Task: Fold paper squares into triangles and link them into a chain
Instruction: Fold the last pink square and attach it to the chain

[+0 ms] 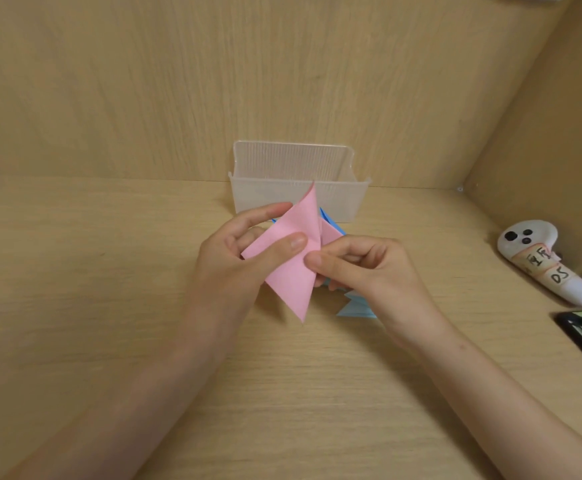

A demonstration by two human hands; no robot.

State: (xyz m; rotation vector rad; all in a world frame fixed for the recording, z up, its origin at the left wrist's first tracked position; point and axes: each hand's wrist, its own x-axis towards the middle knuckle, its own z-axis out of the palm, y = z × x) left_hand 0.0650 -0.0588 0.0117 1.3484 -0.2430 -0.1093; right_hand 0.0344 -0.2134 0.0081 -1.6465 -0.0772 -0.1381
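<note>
I hold the pink paper (291, 275) between both hands, seemingly lifted off the desk (282, 393). Its long axis runs away from me, one tip toward the box (296, 199) and the other back at me. My left hand (230, 261) pinches the left flap, thumb on top and fingers behind. My right hand (372, 268) pinches the right edge at mid-length, the thumbs nearly touching. The blue pieces (357, 308) lie just beneath (partly hidden by my right hand). I judge the next crease follows that axis, with both hands equally near.
</note>
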